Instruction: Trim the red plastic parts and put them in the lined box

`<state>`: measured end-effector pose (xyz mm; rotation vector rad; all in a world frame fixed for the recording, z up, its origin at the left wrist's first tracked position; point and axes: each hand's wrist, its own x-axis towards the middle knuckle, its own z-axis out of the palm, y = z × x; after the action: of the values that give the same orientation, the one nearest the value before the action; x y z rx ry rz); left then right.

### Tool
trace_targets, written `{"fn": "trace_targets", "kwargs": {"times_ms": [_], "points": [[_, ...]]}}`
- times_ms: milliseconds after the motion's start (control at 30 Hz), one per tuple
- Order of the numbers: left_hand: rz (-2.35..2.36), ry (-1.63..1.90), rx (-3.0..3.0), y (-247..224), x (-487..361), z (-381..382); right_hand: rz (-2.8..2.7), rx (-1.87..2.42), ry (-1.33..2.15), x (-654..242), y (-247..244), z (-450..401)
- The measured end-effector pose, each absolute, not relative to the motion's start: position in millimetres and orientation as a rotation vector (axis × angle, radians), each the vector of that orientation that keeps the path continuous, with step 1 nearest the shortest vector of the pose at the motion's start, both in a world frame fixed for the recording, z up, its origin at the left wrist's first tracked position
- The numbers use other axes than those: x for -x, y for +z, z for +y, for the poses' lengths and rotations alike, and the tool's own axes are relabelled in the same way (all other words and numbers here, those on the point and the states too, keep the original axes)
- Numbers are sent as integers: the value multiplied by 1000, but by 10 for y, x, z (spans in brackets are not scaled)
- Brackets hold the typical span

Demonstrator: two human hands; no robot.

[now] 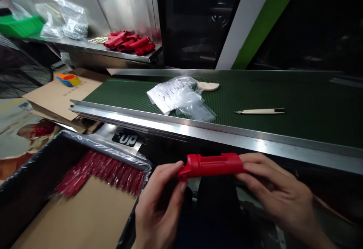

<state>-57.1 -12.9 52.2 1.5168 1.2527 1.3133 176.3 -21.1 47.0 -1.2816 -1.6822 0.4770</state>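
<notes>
Red plastic casing (211,165) underside hidden; plastic bag (170,97) writing blurred.

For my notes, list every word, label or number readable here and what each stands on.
"UP": white letters on a black label, with an unclear mark before them.
"Sigl(s)": the likely reading, handwritten in dark ink on the white paper in a clear plastic bag.
Printed lines on the cardboard sheet: too small to read.
Small label on the steel shelf: too blurred to read.
Red plastic casing: no text on the side in view.

A ridged red plastic housing (211,165) is held level.
</notes>
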Motion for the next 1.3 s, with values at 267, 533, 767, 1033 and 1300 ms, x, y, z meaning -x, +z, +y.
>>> {"fn": "trace_targets", "kwargs": {"times_ms": [267,533,767,1033,1300], "points": [[1249,1213,-1573,499,547,-87,-1044,1323,1269,-1749,233,-288],[1299,1106,-1347,353,633,24,-884,1213,1563,-1677,363,-319],[1326,946,-2145,253,751,-5,-1324,1438,1149,-1497,388,-217],[923,704,-1987,381,757,-2,-2051,1040,755,-1209,647,-17],[1028,919,-1308,138,836,-277,-2243,1444,386,-1670,677,1426]]}}
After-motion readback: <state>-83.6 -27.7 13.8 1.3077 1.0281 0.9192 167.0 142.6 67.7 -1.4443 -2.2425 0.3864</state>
